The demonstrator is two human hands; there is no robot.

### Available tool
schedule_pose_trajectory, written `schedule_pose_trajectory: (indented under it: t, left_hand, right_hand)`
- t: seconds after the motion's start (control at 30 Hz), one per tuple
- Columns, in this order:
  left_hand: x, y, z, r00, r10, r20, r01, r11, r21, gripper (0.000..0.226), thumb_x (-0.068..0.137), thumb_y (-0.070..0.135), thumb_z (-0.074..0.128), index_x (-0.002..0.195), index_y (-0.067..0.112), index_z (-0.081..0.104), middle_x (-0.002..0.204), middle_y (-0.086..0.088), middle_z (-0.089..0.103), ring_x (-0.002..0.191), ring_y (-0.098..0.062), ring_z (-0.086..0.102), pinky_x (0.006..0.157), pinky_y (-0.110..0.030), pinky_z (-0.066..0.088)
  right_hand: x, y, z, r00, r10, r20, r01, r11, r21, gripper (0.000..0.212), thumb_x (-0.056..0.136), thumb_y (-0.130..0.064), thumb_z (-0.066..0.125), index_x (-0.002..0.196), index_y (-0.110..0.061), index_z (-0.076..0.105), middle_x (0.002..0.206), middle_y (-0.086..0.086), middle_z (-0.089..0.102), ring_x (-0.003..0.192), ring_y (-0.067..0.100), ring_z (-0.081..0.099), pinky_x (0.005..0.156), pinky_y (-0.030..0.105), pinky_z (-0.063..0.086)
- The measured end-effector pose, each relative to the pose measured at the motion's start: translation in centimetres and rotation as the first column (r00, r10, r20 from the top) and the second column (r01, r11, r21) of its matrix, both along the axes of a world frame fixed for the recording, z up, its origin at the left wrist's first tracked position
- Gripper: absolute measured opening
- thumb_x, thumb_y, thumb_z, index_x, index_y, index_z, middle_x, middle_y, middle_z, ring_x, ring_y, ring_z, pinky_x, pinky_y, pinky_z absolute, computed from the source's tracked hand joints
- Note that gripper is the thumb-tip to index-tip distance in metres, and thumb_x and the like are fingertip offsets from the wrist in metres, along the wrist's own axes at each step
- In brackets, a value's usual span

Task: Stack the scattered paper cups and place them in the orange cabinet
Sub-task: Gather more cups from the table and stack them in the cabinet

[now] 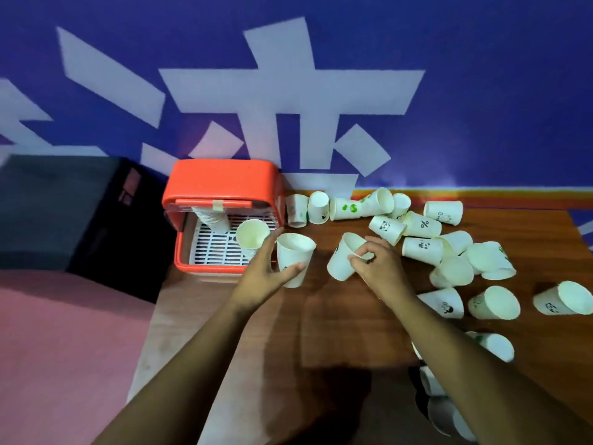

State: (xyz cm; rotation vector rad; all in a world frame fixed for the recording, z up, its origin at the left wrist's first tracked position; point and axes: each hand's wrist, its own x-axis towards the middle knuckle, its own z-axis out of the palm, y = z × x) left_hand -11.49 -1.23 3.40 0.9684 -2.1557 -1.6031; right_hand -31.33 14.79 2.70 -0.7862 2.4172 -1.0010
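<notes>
Your left hand (266, 271) holds an upright paper cup (293, 252) between thumb and fingers, just in front of the open orange cabinet (221, 184). Beside it, your right hand (375, 261) pinches the rim of a tilted cup (341, 263). More loose cups (420, 247) litter the wooden table (337, 322) to the right; nesting the two at an angle could crush a rim, and a careless sweep could knock cups off.

A brown wooden bench (337, 316) fills the right side. Behind it on the far side rises a blue wall (481, 91) painted with large white shapes (288, 91). A dark box (64, 213) sits far left. A pink surface (64, 348) lies near left.
</notes>
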Motion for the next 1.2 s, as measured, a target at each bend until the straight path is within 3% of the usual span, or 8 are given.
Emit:
schedule_pose_trajectory:
  t: [0.07, 0.17, 0.3, 0.4, 0.57, 0.77, 0.9, 1.2]
  left_hand:
    - [2.3, -1.0, 0.8, 0.997, 0.062, -0.048, -0.061, 0.998, 0.016, 0.072, 0.084, 0.026, 0.081, 0.144, 0.032, 0.042, 0.136, 0.022, 0.053, 0.12, 0.013, 0.052, 0.097, -0.01, 0.044]
    - [5.3, -3.1, 1.4, 0.974, 0.191, -0.121, -0.189, 0.982, 0.023, 0.067, 0.08, 0.029, 0.082, 0.136, 0.025, 0.046, 0.131, 0.013, 0.059, 0.121, -0.006, 0.058, 0.102, -0.029, 0.05]
    - [6.6, -5.4, 1.9, 0.926, 0.321, -0.198, -0.328, 0.945, -0.001, 0.063, 0.08, 0.017, 0.082, 0.13, 0.017, 0.043, 0.117, 0.031, 0.054, 0.109, 0.015, 0.054, 0.09, -0.01, 0.046]
    - [5.9, -6.5, 1.8, 0.914, 0.333, -0.232, -0.351, 0.935, -0.04, 0.06, 0.082, 0.005, 0.081, 0.127, 0.014, 0.042, 0.118, 0.017, 0.05, 0.101, 0.02, 0.053, 0.087, -0.005, 0.042]
    - [3.8, -7.6, 1.0, 0.959, 0.219, -0.179, -0.234, 0.97, -0.07, 0.069, 0.08, 0.022, 0.084, 0.134, 0.024, 0.04, 0.125, 0.021, 0.051, 0.113, 0.004, 0.054, 0.097, -0.024, 0.048]
    - [2.6, -8.4, -0.7, 0.997, 0.075, 0.016, -0.069, 0.968, -0.239, 0.075, 0.078, 0.016, 0.083, 0.144, 0.016, 0.047, 0.138, 0.0, 0.055, 0.126, -0.02, 0.053, 0.097, -0.019, 0.036]
    - [3.4, -9.0, -2.7, 0.986, -0.016, 0.168, 0.041, 0.988, -0.147, 0.087, 0.084, 0.026, 0.078, 0.157, 0.029, 0.03, 0.154, -0.003, 0.04, 0.139, -0.019, 0.042, 0.102, -0.019, 0.03]
    - [6.0, -9.4, -1.5, 0.999, 0.035, 0.023, -0.03, 0.985, -0.172, 0.069, 0.09, 0.04, 0.066, 0.152, 0.027, 0.039, 0.149, 0.001, 0.041, 0.138, -0.01, 0.039, 0.118, -0.035, 0.033]
  right_hand:
    - [1.6, -1.8, 0.8, 1.0, 0.008, -0.011, -0.009, 0.998, -0.069, 0.014, 0.078, -0.017, 0.078, 0.084, -0.012, 0.066, 0.113, -0.004, 0.055, 0.103, 0.011, 0.053, 0.082, 0.013, 0.032]
    - [3.7, -4.1, 1.5, 0.999, 0.014, 0.042, -0.009, 0.994, -0.113, 0.022, 0.075, -0.023, 0.079, 0.091, -0.024, 0.064, 0.106, -0.004, 0.056, 0.096, 0.017, 0.06, 0.083, 0.028, 0.045]
    - [5.3, -5.8, 2.0, 0.995, 0.012, 0.096, 0.0, 0.992, -0.128, 0.028, 0.066, -0.048, 0.071, 0.089, -0.044, 0.055, 0.107, -0.007, 0.058, 0.095, 0.016, 0.062, 0.085, 0.042, 0.055]
    - [6.1, -6.1, 2.7, 0.994, -0.008, 0.111, 0.024, 0.989, -0.145, 0.026, 0.069, -0.045, 0.071, 0.09, -0.044, 0.056, 0.109, -0.011, 0.058, 0.097, 0.013, 0.062, 0.086, 0.041, 0.055]
    - [6.6, -6.0, 3.5, 0.992, -0.055, 0.109, 0.071, 0.988, -0.141, 0.023, 0.079, -0.033, 0.074, 0.097, -0.034, 0.059, 0.112, -0.006, 0.058, 0.101, 0.012, 0.062, 0.087, 0.032, 0.052]
    - [7.2, -5.6, 3.3, 0.993, -0.095, 0.076, 0.103, 0.989, -0.11, 0.028, 0.082, -0.026, 0.075, 0.105, -0.024, 0.059, 0.114, -0.001, 0.057, 0.104, 0.014, 0.059, 0.088, 0.029, 0.05]
    - [8.1, -5.6, 2.9, 0.991, -0.1, 0.086, 0.107, 0.991, -0.08, 0.031, 0.082, -0.025, 0.076, 0.107, -0.023, 0.058, 0.117, -0.003, 0.055, 0.109, 0.015, 0.056, 0.086, 0.025, 0.047]
    - [11.4, -6.8, 3.8, 0.972, 0.029, 0.234, 0.006, 0.989, -0.148, 0.047, 0.079, -0.027, 0.078, 0.113, -0.038, 0.049, 0.115, -0.019, 0.054, 0.105, -0.005, 0.053, 0.079, 0.016, 0.045]
